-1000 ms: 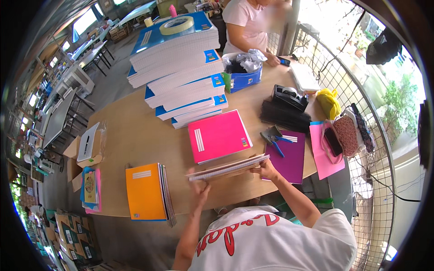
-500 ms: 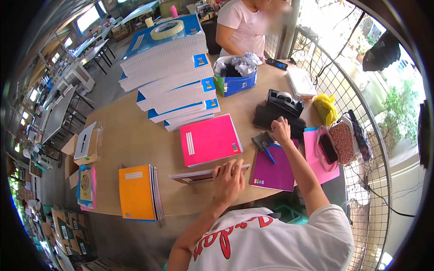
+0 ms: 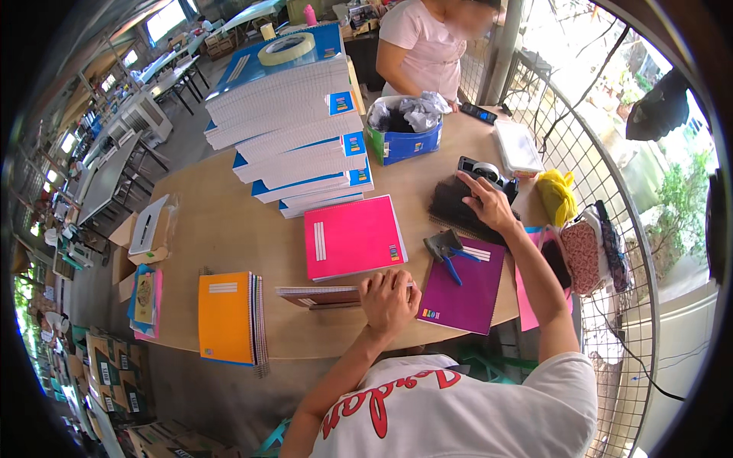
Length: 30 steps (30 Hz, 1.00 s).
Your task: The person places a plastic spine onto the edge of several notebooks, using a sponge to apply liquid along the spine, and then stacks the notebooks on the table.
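Observation:
My left hand (image 3: 389, 300) grips the top edge of a notebook (image 3: 321, 295) with a dark cover, stood on its long edge on the table. Its far side is hidden. Over a pile of black binding coils (image 3: 452, 204) reaches my right hand (image 3: 489, 204), fingers stretched toward a black tape dispenser (image 3: 502, 180); nothing shows in them. Below that hand, blue-handled pliers (image 3: 449, 256) lie on a purple notebook (image 3: 466, 294). A pink notebook (image 3: 353, 238) lies flat just beyond my left hand, and orange notebooks (image 3: 227, 317) lie in a small pile to the left.
A tall stack of blue notebooks (image 3: 286, 99) carries a tape roll (image 3: 285, 49). Beside it stands a blue-green box (image 3: 405, 145) of crumpled plastic. A plastic container (image 3: 519, 146), yellow bundle (image 3: 557, 196) and patterned pouch (image 3: 582, 256) line the right side, by wire mesh. Another person (image 3: 424, 53) stands opposite.
My right hand has left the pliers and moved forward over the black coils toward the tape dispenser. The pliers now lie loose on the purple notebook. My left hand keeps holding the upright notebook.

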{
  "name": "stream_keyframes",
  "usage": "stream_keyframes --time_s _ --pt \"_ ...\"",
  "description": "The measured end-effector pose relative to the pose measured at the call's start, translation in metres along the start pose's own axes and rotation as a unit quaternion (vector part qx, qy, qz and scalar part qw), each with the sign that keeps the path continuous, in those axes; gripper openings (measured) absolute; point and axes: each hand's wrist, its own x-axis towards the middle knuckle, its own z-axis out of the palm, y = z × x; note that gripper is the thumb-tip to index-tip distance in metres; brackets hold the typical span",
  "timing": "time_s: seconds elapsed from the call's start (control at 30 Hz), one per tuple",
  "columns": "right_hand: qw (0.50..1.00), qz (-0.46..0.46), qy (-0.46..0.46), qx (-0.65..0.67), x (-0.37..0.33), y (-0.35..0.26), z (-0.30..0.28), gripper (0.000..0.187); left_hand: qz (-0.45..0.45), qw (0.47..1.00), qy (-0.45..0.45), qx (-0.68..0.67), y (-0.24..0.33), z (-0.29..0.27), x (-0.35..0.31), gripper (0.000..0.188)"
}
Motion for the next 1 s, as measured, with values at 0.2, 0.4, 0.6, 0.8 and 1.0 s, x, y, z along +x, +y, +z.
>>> stream_keyframes --time_s 0.2,0.4,0.6,0.8,1.0 --pt "0.985 -0.144 0.017 0.093 -0.004 -0.026 -0.018 0.042 0.004 0.997 0.013 -0.077 0.003 0.0 0.0 0.031" --pt "0.971 -0.097 -0.079 0.203 -0.057 -0.096 -0.015 0.063 0.009 0.997 -0.011 -0.075 0.007 0.001 0.001 0.031" --pt "0.955 -0.031 -0.092 0.279 -0.089 -0.123 -0.005 0.047 0.005 0.968 -0.077 -0.238 -0.01 -0.02 -0.001 0.023" --pt "0.948 -0.023 -0.066 0.31 -0.092 -0.136 0.012 0.029 0.019 0.992 -0.058 -0.113 -0.009 -0.025 -0.013 0.021" --pt "0.957 -0.077 -0.085 0.266 -0.084 -0.141 0.013 0.021 0.027 0.991 -0.053 -0.122 -0.009 -0.03 -0.013 0.02"
